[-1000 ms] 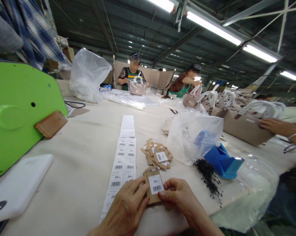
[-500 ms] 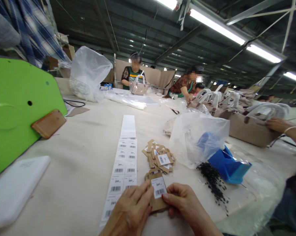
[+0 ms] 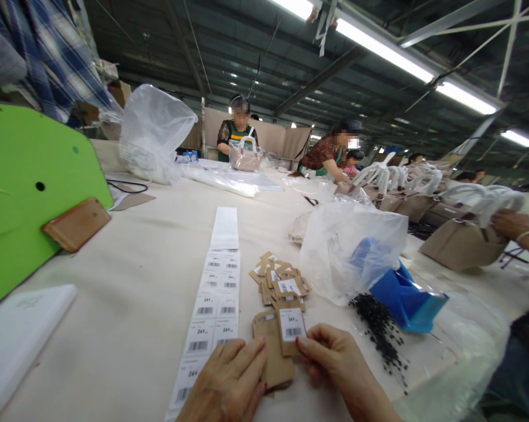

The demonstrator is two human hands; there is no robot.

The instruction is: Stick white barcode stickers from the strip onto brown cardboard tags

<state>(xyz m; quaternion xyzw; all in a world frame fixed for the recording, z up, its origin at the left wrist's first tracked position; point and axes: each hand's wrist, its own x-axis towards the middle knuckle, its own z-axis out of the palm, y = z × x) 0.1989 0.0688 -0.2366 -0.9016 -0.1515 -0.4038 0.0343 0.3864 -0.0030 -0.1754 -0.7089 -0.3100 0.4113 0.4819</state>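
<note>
1 labelled tag (image 3: 291, 328) has shifted rightward, seemingly lifted.

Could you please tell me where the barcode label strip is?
In the head view, the label strip lies on the table, left of the brown tags, partly hidden by the left hand.

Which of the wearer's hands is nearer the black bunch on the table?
Right. The right hand, pinching a labelled brown tag, is just left of the black bunch; the left hand is farther left, fingers at the stack of brown tags.
</note>
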